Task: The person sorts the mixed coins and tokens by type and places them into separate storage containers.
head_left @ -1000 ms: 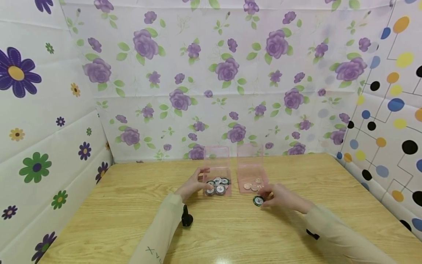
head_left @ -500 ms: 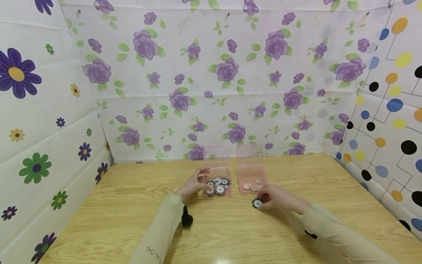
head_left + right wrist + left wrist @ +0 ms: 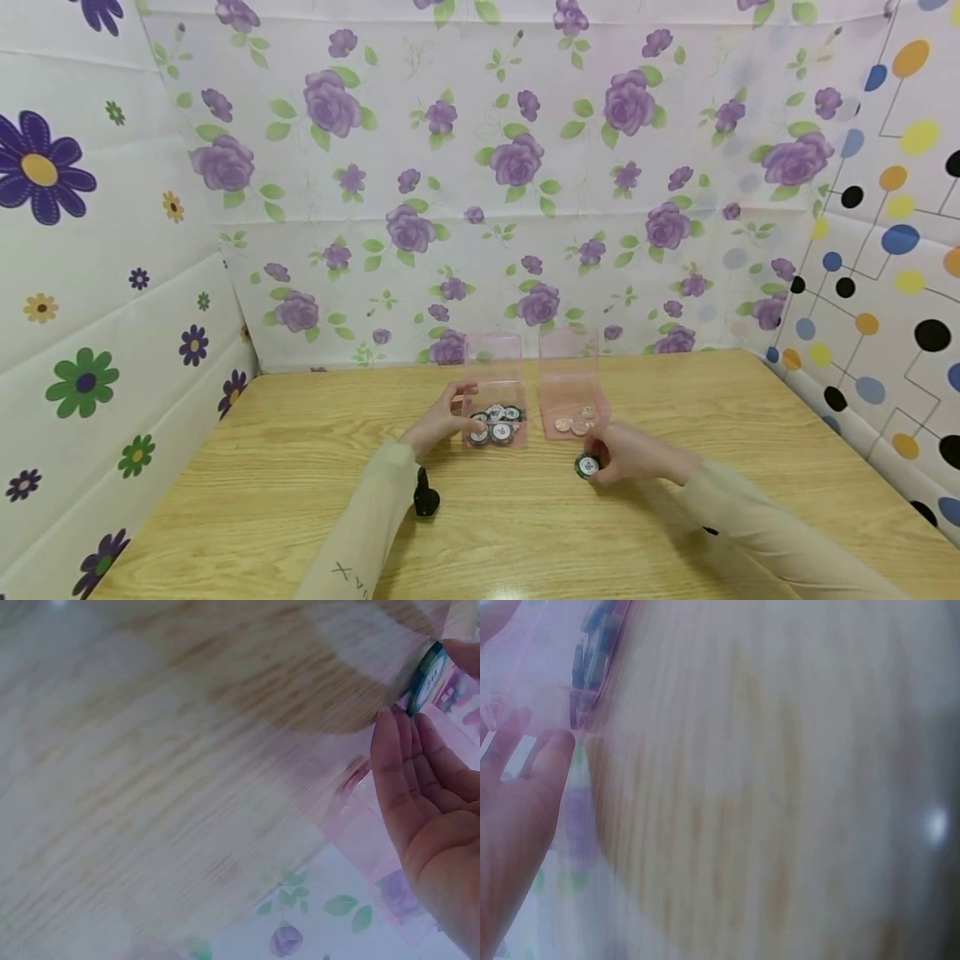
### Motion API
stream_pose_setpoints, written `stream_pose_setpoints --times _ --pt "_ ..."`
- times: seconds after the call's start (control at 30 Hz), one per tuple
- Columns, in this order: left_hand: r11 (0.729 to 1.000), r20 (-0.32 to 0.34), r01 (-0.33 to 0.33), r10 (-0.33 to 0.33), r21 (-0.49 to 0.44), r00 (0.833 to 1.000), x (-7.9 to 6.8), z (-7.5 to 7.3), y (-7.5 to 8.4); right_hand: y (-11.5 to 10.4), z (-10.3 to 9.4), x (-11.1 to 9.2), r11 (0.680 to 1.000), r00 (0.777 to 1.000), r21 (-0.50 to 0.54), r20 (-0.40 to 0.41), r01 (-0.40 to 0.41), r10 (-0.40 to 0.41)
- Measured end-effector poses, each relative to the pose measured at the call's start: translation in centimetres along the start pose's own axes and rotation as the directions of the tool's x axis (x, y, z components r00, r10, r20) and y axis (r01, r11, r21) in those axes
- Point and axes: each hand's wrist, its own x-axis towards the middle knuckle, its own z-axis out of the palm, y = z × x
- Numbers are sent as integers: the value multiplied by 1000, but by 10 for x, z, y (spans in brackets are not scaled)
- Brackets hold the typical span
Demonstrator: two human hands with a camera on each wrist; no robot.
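My left hand [image 3: 441,419] holds the left side of a clear pink hinged box [image 3: 487,390], its thumb at the near left and its fingers farther back. Several dark-edged poker chips with white centres [image 3: 501,432] lie in that box. In the left wrist view, the fingertips [image 3: 555,742] meet the box's wall. My right hand [image 3: 633,452] pinches a green-rimmed poker chip [image 3: 587,466] by its edge, between thumb and fingers, in front of the second box. The right wrist view shows this chip [image 3: 427,677] nearly edge-on.
To the right stands a second pink box [image 3: 558,392], lid raised, with several pale coin-like discs [image 3: 580,427] inside. Both boxes are on the wooden table [image 3: 300,500] near its back edge. Floral cloth [image 3: 405,167] hangs behind.
My right hand has drawn the green-rimmed chip slightly toward me, away from the right box. The left hand and both boxes stay in place.
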Motion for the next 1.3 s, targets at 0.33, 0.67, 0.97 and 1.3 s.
stream_pose_setpoints --times 0.33,0.67,0.97,1.3 --pt "1000 -9 2 -2 0 1000 0 0 -1 3 3 3 999 999 15 -2 44 -44" --pt "1000 -1 -23 23 -8 1000 0 0 1 1 -3 5 989 991 109 -98 104 -94" --pt "999 2 -39 39 5 999 0 -1 -1 -3 -10 14 973 976 133 -139 189 -170" --pt "999 11 -38 38 -17 999 1 -1 -4 -26 -29 22 953 979 237 -129 187 -160"
